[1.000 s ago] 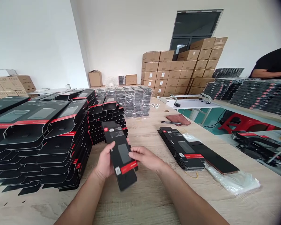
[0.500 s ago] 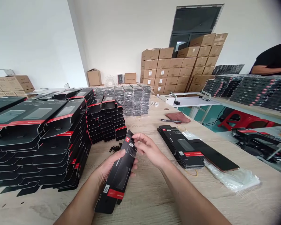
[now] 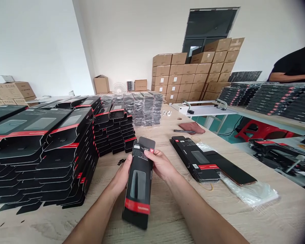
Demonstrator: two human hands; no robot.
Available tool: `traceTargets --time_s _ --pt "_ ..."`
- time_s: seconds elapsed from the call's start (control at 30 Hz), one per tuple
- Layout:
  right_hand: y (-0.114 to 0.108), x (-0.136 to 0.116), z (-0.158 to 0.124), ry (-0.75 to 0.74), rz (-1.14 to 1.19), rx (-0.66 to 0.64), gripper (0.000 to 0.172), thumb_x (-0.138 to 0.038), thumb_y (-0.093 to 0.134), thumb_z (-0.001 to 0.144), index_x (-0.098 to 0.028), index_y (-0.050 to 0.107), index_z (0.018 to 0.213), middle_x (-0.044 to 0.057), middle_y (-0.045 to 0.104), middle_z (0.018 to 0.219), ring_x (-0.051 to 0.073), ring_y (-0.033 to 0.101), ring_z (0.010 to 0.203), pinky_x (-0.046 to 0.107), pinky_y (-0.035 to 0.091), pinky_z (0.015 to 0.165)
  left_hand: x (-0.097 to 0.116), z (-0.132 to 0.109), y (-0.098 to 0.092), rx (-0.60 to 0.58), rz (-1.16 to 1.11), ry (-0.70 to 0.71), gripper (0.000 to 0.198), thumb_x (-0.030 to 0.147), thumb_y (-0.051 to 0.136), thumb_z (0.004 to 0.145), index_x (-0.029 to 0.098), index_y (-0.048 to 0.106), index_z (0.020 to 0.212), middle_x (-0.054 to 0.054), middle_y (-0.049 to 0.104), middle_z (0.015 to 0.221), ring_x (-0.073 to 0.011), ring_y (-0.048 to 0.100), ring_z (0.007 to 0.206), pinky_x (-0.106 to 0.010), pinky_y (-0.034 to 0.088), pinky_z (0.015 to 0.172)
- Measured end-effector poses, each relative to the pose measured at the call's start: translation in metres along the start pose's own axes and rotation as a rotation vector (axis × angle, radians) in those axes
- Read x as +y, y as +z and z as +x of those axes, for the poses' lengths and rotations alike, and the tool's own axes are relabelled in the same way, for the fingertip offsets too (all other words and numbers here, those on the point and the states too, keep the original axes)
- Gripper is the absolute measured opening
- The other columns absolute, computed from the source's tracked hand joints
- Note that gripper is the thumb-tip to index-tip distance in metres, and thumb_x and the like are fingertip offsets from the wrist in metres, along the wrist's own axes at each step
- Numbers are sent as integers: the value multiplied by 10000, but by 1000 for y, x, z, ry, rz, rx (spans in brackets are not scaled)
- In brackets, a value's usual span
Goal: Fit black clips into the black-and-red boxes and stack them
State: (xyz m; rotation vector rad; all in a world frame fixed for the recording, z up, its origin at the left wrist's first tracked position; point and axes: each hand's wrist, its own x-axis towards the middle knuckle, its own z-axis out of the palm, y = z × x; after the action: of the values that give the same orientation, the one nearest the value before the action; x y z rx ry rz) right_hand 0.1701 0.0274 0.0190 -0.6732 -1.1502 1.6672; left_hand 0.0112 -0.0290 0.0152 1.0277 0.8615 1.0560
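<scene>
We hold the black carton (image 3: 139, 179) over the near bench (image 3: 165, 218); left grip (image 3: 121, 178) and right grip (image 3: 164, 166) closed on its far half; we judge it light, stiff but creasable card, best taken by its long edges

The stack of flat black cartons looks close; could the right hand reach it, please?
Probably yes: only bare tabletop appears between the right hand and the stack, though it would likely have to release the held carton.
</scene>
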Motion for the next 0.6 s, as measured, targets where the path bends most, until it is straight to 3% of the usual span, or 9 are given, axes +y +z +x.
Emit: traceTargets --time_s 0.07,0.13,0.3,0.4,0.47,0.6 --pt "-2 -3 4 -88 -69 125 351 -404 786 644 -163 689 880 43 706 780 181 628 745 319 486 760 0 2 0 94 227 112 457 587 582 766 141 680 731 -48 668 695 -159 577 616 -254 435 575" --pt "-2 -5 3 -95 -129 134 354 -421 766 664 -164 693 895 47 712 822 190 630 778 335 488 783 -1 5 -1 121 282 128 381 520 654 732 142 663 689 -20 643 628 -131 541 536 -236 416 517" --pt "11 4 -12 89 -163 -209 401 -413 763 665 -163 676 967 44 708 900 197 642 822 368 493 808 5 11 -14 363 -16 104 336 459 696 694 144 680 809 -24 678 647 -146 582 507 -268 475 512" --pt "13 8 -17 228 -215 -345 384 -429 739 691 -145 673 942 54 698 881 196 644 804 349 498 766 10 13 -25 418 -101 90 308 424 701 690 142 687 812 -54 708 703 -178 629 560 -299 508 553" --pt "8 10 -15 246 -319 -304 399 -449 710 721 -157 654 987 34 674 811 151 613 672 290 484 634 11 13 -31 420 -27 127 330 401 715 687 136 697 883 -73 724 779 -193 661 655 -298 522 621" --pt "-2 11 -6 55 -414 -18 614 -424 718 724 -236 484 1260 -30 586 734 102 527 576 230 408 518 7 13 -33 439 183 170 653 397 755 666 188 548 1249 -60 723 843 -205 674 744 -294 520 660"
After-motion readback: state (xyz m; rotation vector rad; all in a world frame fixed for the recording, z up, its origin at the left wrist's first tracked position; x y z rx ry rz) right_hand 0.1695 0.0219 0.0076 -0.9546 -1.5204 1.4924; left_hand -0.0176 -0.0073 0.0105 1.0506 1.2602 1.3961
